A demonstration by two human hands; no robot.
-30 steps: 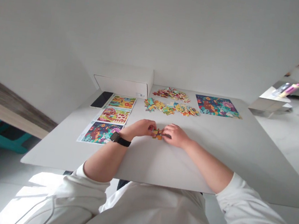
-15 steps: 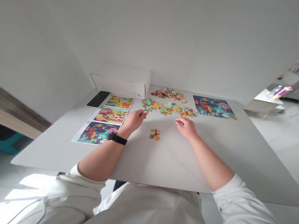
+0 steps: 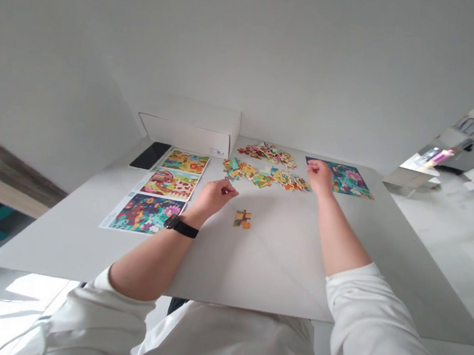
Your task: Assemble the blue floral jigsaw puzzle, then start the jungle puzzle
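A small block of joined jigsaw pieces (image 3: 242, 219) lies on the white table in front of me. My left hand (image 3: 217, 194), a black watch on its wrist, hovers to the upper left of it with thumb and fingers pinched; anything between them is too small to make out. My right hand (image 3: 320, 176) is over the left end of the dark assembled puzzle (image 3: 349, 180), its fingers curled together and what they may hold hidden. Just left of that hand spreads a pile of yellow and green jigsaw pieces (image 3: 266, 176). Behind it sits a redder pile (image 3: 268, 153).
A sheet with three reference pictures (image 3: 171, 183) lies at the left, beside a black phone (image 3: 150, 155). Against the wall stands a white box (image 3: 185, 133). The table's front edge runs close to my body.
My right hand has moved right and away from me, from below the yellow pile to the dark puzzle. My left hand stays near the block, fingers pinched. The view has shifted slightly.
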